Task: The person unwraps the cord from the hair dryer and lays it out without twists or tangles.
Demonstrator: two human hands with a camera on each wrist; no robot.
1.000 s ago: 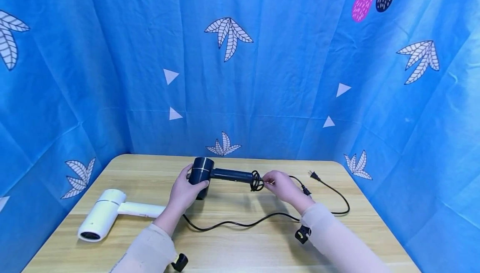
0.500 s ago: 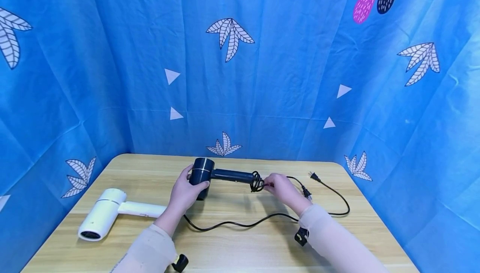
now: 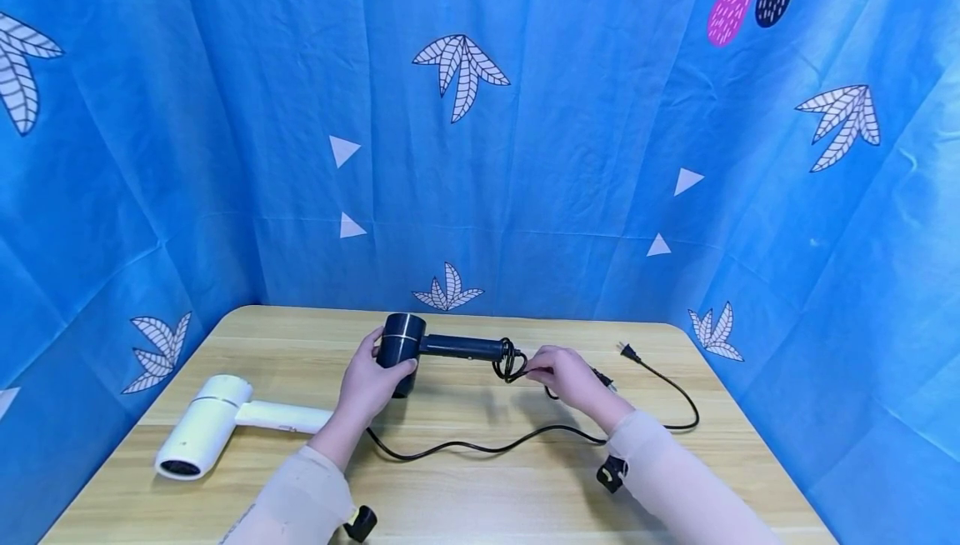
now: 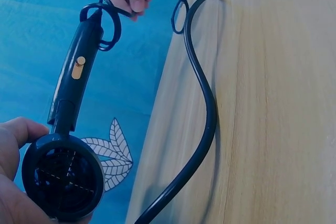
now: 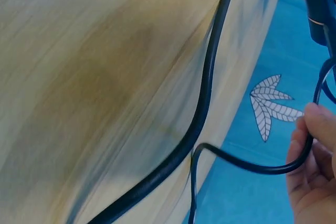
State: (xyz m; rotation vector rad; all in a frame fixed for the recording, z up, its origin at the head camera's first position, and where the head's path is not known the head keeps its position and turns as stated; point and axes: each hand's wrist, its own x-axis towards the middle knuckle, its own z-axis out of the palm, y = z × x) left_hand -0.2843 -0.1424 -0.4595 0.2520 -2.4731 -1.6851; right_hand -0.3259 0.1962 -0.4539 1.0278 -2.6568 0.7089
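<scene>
My left hand (image 3: 366,385) grips the barrel of a black hair dryer (image 3: 459,347), held above the table with its handle pointing right. In the left wrist view the dryer's round grille (image 4: 64,178) faces the camera, and a gold switch (image 4: 78,68) shows on the handle. Black cord (image 4: 114,22) loops loosely at the handle's end. Just right of these loops, my right hand (image 3: 568,374) pinches the cord between thumb and fingers. From there the cord (image 5: 251,167) hangs away in the right wrist view. Its plug (image 3: 602,378) is partly hidden behind my right hand.
A white hair dryer (image 3: 206,427) lies on the wooden table (image 3: 480,499) at the left, its handle end hidden by my left arm. Its black cord (image 3: 480,448) crosses the table to a plug (image 3: 629,352) at the right. A blue patterned curtain (image 3: 480,170) surrounds the back and sides.
The cord loops at the handle's end have slackened and spread. My right hand has shifted slightly, and the black dryer's plug has moved partly behind it. My left hand keeps its grip.
</scene>
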